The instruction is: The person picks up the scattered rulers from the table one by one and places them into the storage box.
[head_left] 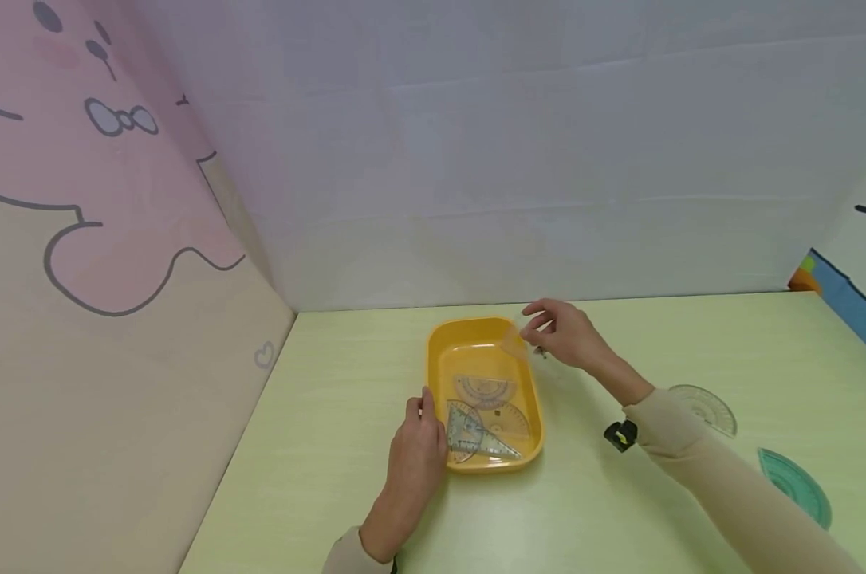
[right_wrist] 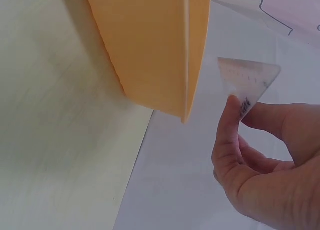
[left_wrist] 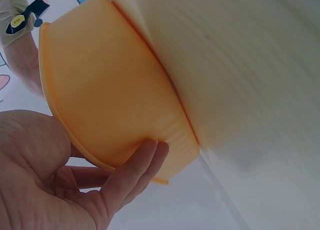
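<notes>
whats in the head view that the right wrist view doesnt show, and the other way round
Only the head view shows the left hand gripping the yellow tray, the clear protractors inside it, and the green protractor lying to the right.
Only the right wrist view shows the tray's outer wall nearest the right hand, and makes plain the held piece's triangular shape.
Both show the right hand pinching that piece, the tray and the table.

Yellow tray [head_left: 469, 359], two protractors [head_left: 799, 488] on table [head_left: 332, 399]
</notes>
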`<state>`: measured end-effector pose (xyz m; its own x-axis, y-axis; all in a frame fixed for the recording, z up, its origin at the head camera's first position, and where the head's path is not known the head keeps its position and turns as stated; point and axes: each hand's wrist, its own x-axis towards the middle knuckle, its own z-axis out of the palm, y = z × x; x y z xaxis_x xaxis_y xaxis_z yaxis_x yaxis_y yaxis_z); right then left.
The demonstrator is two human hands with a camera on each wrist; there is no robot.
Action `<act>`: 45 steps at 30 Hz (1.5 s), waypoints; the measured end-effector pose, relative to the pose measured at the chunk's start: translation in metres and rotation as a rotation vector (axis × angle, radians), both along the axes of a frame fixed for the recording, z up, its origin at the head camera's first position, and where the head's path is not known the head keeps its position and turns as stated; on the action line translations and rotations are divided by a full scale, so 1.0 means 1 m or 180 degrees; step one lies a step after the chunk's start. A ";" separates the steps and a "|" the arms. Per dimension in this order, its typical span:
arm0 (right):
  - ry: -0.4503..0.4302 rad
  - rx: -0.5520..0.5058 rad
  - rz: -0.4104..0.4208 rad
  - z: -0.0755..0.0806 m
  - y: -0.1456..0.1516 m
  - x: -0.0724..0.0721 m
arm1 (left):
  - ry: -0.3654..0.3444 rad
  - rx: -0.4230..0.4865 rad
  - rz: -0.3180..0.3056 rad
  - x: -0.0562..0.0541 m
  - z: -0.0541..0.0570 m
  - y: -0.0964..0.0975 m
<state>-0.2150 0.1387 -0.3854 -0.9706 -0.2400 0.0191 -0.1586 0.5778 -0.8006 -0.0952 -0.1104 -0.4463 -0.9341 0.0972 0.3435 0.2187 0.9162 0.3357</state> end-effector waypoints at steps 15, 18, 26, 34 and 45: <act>0.0067 0.0062 0.0054 -0.006 -0.018 -0.005 | -0.0069 0.0020 -0.0006 -0.001 -0.001 0.003; 0.0073 0.0073 0.0050 -0.007 -0.022 -0.006 | -0.0038 0.0009 -0.0017 -0.001 0.000 0.002; -0.0010 0.0094 0.0097 -0.009 -0.032 -0.011 | -0.0047 0.0032 -0.0028 -0.001 0.000 0.002; -0.0048 0.0180 0.0096 -0.011 -0.040 -0.013 | -0.0006 0.0029 -0.0022 -0.002 0.000 0.002; -0.0138 0.0312 0.0095 -0.013 -0.052 -0.015 | -0.0028 0.0031 -0.0010 -0.002 0.001 0.003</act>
<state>-0.2304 0.0865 -0.3988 -0.9624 -0.2675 -0.0478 -0.1434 0.6493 -0.7469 -0.0974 -0.1074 -0.4454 -0.9368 0.0967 0.3363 0.2186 0.9122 0.3466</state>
